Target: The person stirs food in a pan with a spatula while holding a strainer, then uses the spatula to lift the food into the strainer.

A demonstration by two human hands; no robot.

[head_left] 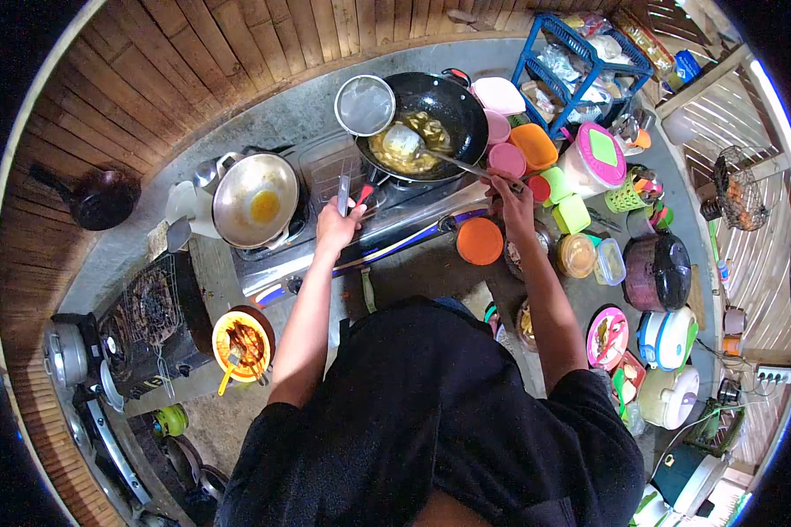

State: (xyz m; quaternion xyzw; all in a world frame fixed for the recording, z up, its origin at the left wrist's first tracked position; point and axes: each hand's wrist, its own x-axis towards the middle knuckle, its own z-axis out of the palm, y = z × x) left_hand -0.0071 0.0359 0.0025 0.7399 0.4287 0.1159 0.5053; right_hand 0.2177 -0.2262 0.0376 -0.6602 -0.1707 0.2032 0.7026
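Note:
My left hand (338,227) is closed around the handle of a round mesh strainer (365,105), whose basket hangs over the left rim of a black wok (455,110). The wok's red-trimmed handle shows beside that hand. My right hand (511,200) grips the long handle of a metal spatula (404,140). The spatula's head lies in the wok among brownish food pieces (424,158) in oil. Left of the wok, a lighter metal pan (228,202) with a little yellow oil sits on the same stove (325,250).
Colourful lidded containers (533,147) crowd the counter at the right, below a blue rack (527,61). An orange bowl (221,338) of red sauce sits at lower left, near a dark grill (149,307). A dark pan (105,198) hangs at far left.

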